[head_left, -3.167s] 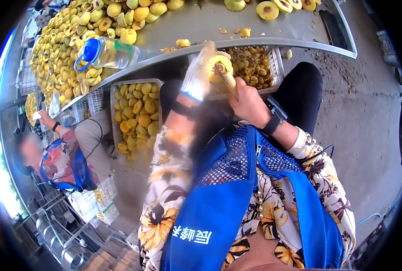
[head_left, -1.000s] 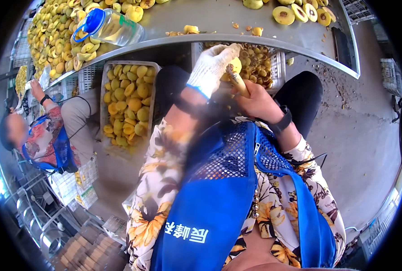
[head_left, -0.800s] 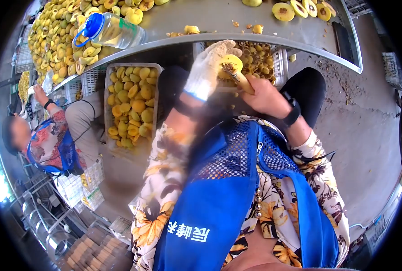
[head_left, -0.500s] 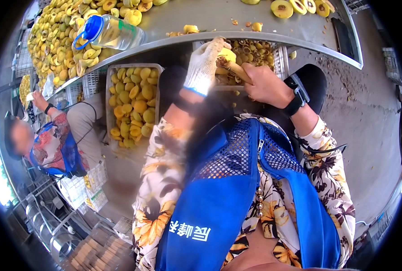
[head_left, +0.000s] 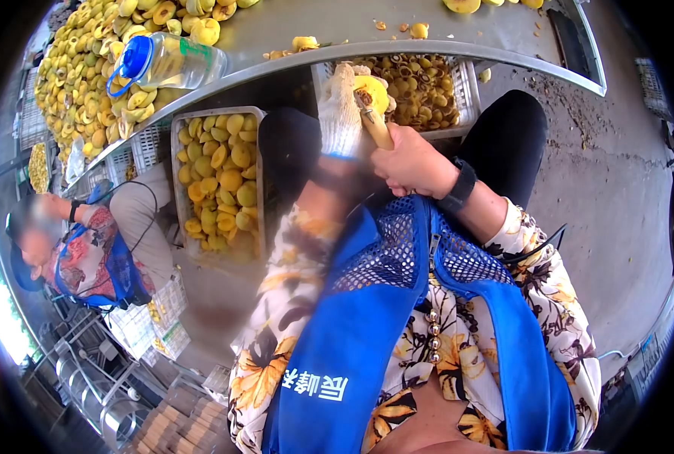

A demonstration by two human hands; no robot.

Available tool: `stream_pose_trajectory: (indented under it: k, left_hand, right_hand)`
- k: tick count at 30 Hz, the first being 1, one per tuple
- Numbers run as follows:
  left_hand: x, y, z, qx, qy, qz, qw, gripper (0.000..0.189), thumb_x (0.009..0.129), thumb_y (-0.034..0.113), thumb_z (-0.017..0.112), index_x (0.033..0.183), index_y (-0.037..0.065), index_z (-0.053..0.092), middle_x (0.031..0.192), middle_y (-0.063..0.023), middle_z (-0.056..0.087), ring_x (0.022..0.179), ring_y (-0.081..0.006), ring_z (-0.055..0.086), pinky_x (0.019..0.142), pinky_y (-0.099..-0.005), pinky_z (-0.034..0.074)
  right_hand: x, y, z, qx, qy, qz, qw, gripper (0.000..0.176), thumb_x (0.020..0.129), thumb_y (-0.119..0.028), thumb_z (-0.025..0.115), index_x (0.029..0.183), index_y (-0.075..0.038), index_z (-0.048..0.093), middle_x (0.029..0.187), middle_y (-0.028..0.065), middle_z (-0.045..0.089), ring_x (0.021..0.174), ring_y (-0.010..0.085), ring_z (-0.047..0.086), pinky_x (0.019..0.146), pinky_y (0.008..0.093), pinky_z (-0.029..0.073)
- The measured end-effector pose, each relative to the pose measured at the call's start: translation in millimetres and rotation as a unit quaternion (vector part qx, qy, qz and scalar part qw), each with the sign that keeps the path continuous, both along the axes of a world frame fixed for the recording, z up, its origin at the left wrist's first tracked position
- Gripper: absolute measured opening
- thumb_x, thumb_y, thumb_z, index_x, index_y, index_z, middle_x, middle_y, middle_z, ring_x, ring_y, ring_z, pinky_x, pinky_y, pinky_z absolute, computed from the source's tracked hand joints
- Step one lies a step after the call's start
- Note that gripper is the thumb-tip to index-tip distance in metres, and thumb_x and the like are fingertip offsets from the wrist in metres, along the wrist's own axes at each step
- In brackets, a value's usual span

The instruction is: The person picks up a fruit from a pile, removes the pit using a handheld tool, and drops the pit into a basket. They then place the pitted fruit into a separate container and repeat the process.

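A white knit glove covers my left hand (head_left: 340, 110), whose fingers hold a yellow halved fruit (head_left: 372, 94), its cut side facing me. My bare right hand (head_left: 414, 163) is wrapped round the wooden handle of a tool (head_left: 378, 130). The tool's tip touches the dark centre of the fruit. Both hands are over the floor, in front of the metal table's edge. Just beyond them, below the table, is a white crate (head_left: 467, 94) of brown and yellow fruit pieces (head_left: 424, 91).
The metal table (head_left: 276, 38) carries a heap of yellow fruit (head_left: 80, 76) and a blue-capped bottle (head_left: 186, 62). A crate of fruit halves (head_left: 220, 178) stands left of my knees. Another person (head_left: 95, 250) sits at the far left, a hand near the face.
My right hand has moved left and down, turning the tool more upright. The fruit's cut side now shows more. The other person's hand has risen to the face. The view has shifted slightly.
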State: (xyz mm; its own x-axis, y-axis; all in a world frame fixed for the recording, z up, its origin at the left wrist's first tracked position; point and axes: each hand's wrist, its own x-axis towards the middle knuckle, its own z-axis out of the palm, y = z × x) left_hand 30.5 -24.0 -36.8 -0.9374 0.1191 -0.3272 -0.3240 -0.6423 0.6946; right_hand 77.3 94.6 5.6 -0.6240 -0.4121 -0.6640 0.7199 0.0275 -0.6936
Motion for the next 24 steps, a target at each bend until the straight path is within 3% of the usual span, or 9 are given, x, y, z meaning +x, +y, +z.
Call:
stream_pose_trajectory:
  k: [2, 5, 10, 15, 18, 19, 21, 22, 24]
  left_hand:
    - [1.0, -2.5, 1.0, 0.079, -0.021, -0.037, 0.996, 0.031, 0.089, 0.035, 0.052, 0.096, 0.005, 0.055, 0.081, -0.0172, 0.061, 0.062, -0.0301, 0.06, 0.052, -0.0356, 0.051]
    - [1.3, -2.8, 4.1, -0.021, -0.039, -0.061, 0.997, 0.035, 0.09, 0.039, 0.048, 0.096, 0.006, 0.055, 0.082, -0.0168, 0.061, 0.064, -0.0274, 0.059, 0.053, -0.035, 0.051]
    - [-4.2, -8.7, -4.5, 0.055, -0.074, -0.071, 0.993, 0.04, 0.092, 0.042, 0.041, 0.104, 0.005, 0.054, 0.09, -0.0153, 0.061, 0.067, -0.0242, 0.06, 0.052, -0.0323, 0.05]
    - [-19.1, -24.4, -17.6, 0.072, -0.16, -0.007, 0.984, 0.052, 0.091, 0.054, 0.035, 0.098, 0.007, 0.055, 0.087, -0.0125, 0.061, 0.071, -0.0247, 0.059, 0.048, -0.0288, 0.045]
    - [-14.0, -28.3, 9.7, 0.065, -0.178, 0.049, 0.981, 0.059, 0.09, 0.06, 0.027, 0.093, 0.009, 0.054, 0.077, -0.0124, 0.059, 0.062, -0.0274, 0.058, 0.041, -0.0293, 0.039]
    - [-14.6, -33.3, 11.5, 0.057, -0.172, 0.068, 0.981, 0.059, 0.09, 0.061, 0.026, 0.094, 0.009, 0.054, 0.077, -0.0125, 0.059, 0.062, -0.0282, 0.058, 0.041, -0.0295, 0.039]
    - [-14.3, -46.3, 12.6, 0.054, -0.146, 0.084, 0.984, 0.061, 0.089, 0.062, 0.026, 0.094, 0.009, 0.055, 0.076, -0.0124, 0.06, 0.061, -0.0302, 0.059, 0.039, -0.0306, 0.039]
    - [-12.9, -52.2, 15.7, 0.05, -0.139, 0.091, 0.985, 0.059, 0.089, 0.061, 0.029, 0.094, 0.009, 0.056, 0.076, -0.0123, 0.061, 0.061, -0.0304, 0.06, 0.039, -0.0313, 0.04]
    - [-3.3, -77.4, 3.8, 0.018, -0.055, 0.055, 0.997, 0.056, 0.088, 0.058, 0.038, 0.098, 0.006, 0.056, 0.085, -0.0145, 0.062, 0.073, -0.0319, 0.06, 0.05, -0.0304, 0.045]
  right_hand:
    - [2.4, -0.5, -2.8, -0.067, -0.058, -0.023, 0.996, 0.009, 0.079, -0.003, 0.047, 0.087, -0.004, 0.043, 0.057, 0.0017, 0.044, 0.036, 0.0064, 0.037, 0.033, 0.0224, 0.034]
    - [6.2, 1.7, -8.9, -0.205, -0.141, -0.058, 0.967, 0.011, 0.081, -0.001, 0.048, 0.091, -0.006, 0.045, 0.057, -0.0002, 0.042, 0.037, 0.0036, 0.032, 0.032, 0.0206, 0.029]
    - [2.4, 7.8, -29.8, -0.385, -0.168, -0.064, 0.905, 0.011, 0.088, -0.002, 0.045, 0.098, -0.007, 0.048, 0.056, -0.0034, 0.036, 0.035, 0.0022, 0.026, 0.031, 0.0198, 0.024]
    - [-5.2, 22.1, -31.4, -0.618, -0.027, -0.102, 0.779, 0.016, 0.089, -0.005, 0.045, 0.104, -0.006, 0.042, 0.053, -0.0033, 0.035, 0.032, 0.0018, 0.028, 0.026, 0.019, 0.027]
    - [-9.8, 33.3, -27.6, -0.253, -0.016, -0.049, 0.966, 0.01, 0.087, -0.009, 0.049, 0.097, -0.006, 0.047, 0.054, -0.0024, 0.04, 0.033, 0.0028, 0.032, 0.03, 0.0204, 0.03]
    - [-9.9, 26.0, -31.0, 0.014, 0.079, 0.027, 0.996, 0.01, 0.085, -0.014, 0.053, 0.091, -0.005, 0.051, 0.057, 0.0012, 0.047, 0.034, 0.0065, 0.038, 0.033, 0.0226, 0.034]
    - [-2.6, 31.0, -84.1, 0.272, 0.364, 0.028, 0.89, 0.017, 0.082, -0.018, 0.058, 0.087, -0.002, 0.052, 0.058, 0.0043, 0.051, 0.037, 0.0107, 0.046, 0.035, 0.0249, 0.037]
    - [-2.7, 32.2, -93.8, 0.294, 0.445, -0.012, 0.846, 0.019, 0.081, -0.018, 0.059, 0.087, -0.001, 0.053, 0.057, 0.0046, 0.051, 0.038, 0.0113, 0.048, 0.036, 0.0255, 0.038]
    - [-6.2, 30.1, -74.4, 0.258, 0.345, 0.002, 0.903, 0.02, 0.081, -0.019, 0.059, 0.088, -0.001, 0.053, 0.055, 0.0033, 0.051, 0.038, 0.0112, 0.048, 0.036, 0.0253, 0.038]
